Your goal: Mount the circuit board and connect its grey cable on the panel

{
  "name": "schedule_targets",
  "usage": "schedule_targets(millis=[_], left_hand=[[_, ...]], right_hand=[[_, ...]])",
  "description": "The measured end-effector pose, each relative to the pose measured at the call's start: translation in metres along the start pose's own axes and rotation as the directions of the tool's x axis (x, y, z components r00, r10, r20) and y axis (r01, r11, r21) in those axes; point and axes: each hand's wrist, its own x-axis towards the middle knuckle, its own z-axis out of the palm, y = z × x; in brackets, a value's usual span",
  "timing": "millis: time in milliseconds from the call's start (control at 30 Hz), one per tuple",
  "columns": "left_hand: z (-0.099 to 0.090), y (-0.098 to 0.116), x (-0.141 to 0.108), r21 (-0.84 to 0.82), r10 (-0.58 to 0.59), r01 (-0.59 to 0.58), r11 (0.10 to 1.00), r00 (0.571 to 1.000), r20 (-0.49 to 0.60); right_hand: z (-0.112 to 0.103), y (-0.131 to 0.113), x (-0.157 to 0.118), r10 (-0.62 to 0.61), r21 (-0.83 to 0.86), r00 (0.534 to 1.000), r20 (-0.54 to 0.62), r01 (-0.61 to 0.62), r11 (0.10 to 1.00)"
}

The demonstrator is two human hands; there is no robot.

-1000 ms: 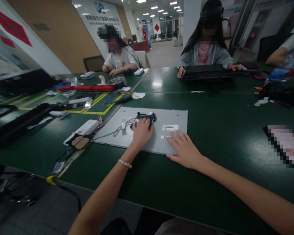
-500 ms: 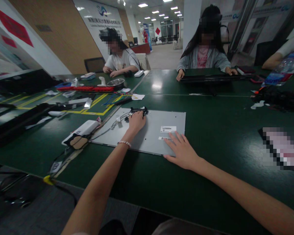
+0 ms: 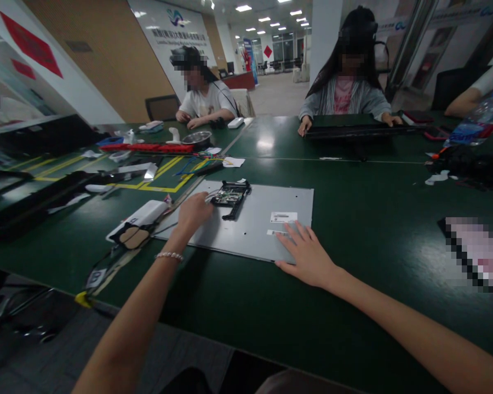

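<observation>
A flat silver panel (image 3: 267, 202) with white labels lies on the green table (image 3: 378, 230) in front of me. On its upper part sits a circuit board in a black frame (image 3: 231, 196), with grey cables leading off to the left. My left hand (image 3: 195, 210) is beside the board's left end, fingers curled around the cables near where they meet it. Flat on the panel's lower right corner rests my right hand (image 3: 306, 251), fingers spread, partly over the lower label.
A white box-like device (image 3: 142, 219) with cables lies left of the panel. Black frame strips (image 3: 36, 200) and a red strip (image 3: 148, 148) are further left. A pixelated phone-like object (image 3: 476, 251) lies right. Across the table, a person holds a black panel (image 3: 349, 132).
My left hand has moved left off the board onto the cables, uncovering the board and its black frame. My right hand has stayed in place.
</observation>
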Motion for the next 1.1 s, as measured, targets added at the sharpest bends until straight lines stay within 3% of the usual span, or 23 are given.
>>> schedule_targets(millis=[100, 233, 433, 533, 700, 900, 1100], left_hand=[[0.002, -0.016, -0.007, 0.073, -0.03, 0.025, 0.997, 0.997, 0.067], [0.002, -0.021, -0.008, 0.114, -0.035, 0.028, 0.993, 0.998, 0.053], [-0.01, -0.004, 0.033, 0.099, -0.083, 0.092, 0.991, 0.992, -0.091], [-0.01, 0.023, 0.062, 0.072, 0.011, -0.002, 0.997, 0.992, -0.123], [0.01, 0.056, 0.102, 0.094, 0.113, -0.113, 0.989, 0.994, 0.006], [0.029, 0.056, 0.118, 0.051, 0.19, -0.195, 0.98, 0.978, 0.088], [0.031, 0.049, 0.109, -0.046, 0.31, -0.309, 0.95, 0.95, 0.024]], right_hand=[[0.001, 0.0, 0.0, 0.0, 0.0, 1.0, 0.003, 0.0, 1.0], [-0.001, 0.0, 0.0, 0.002, 0.002, 1.0, 0.002, -0.002, 1.0], [0.002, 0.001, 0.0, 0.006, 0.002, 1.0, -0.003, -0.006, 1.0], [0.004, 0.002, 0.001, 0.007, 0.006, 1.0, -0.002, -0.007, 1.0], [0.002, 0.001, 0.002, 0.013, 0.005, 1.0, 0.007, -0.013, 1.0], [-0.003, -0.001, 0.002, 0.015, -0.004, 1.0, 0.003, -0.015, 1.0], [0.0, 0.001, 0.001, 0.006, 0.013, 1.0, -0.005, -0.006, 1.0]])
